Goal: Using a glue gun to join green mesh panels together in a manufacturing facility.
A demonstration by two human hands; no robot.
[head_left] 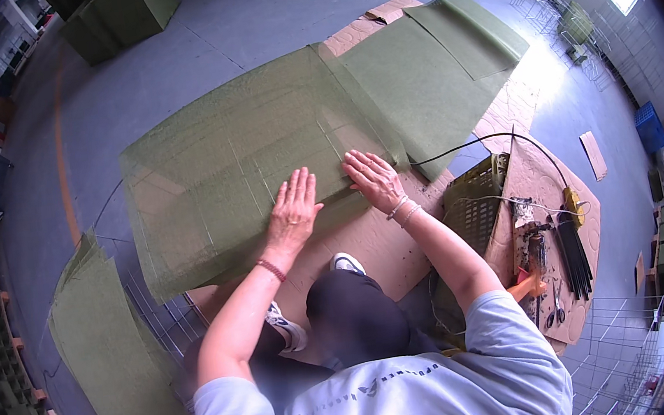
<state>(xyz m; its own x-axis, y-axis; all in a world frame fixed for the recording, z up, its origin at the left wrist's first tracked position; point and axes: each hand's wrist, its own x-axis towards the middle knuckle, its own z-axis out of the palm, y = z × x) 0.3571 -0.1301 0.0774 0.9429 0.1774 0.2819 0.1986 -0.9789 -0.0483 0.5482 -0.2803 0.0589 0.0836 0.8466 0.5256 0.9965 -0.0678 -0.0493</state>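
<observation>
In the head view, the left hand [292, 216] and right hand [377, 179] both press flat, fingers extended and gripping nothing, on the near part of the green-covered wire frame [204, 182]. Right of the frame are a loose green sheet [405, 61] and a perforated yellow basket [477, 210]; on its near side, the pale shirt [455, 400] bears dark printed lettering [364, 389].

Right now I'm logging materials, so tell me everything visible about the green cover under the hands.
The green cover is a thin, see-through olive sheet, fabric-like in look, roughly four-sided and spread broad; pale straight lines, perhaps wires, show through. It lies before the person, partly over brown cardboard; the left hand and right hand rest palm-down near its close edge.
</observation>
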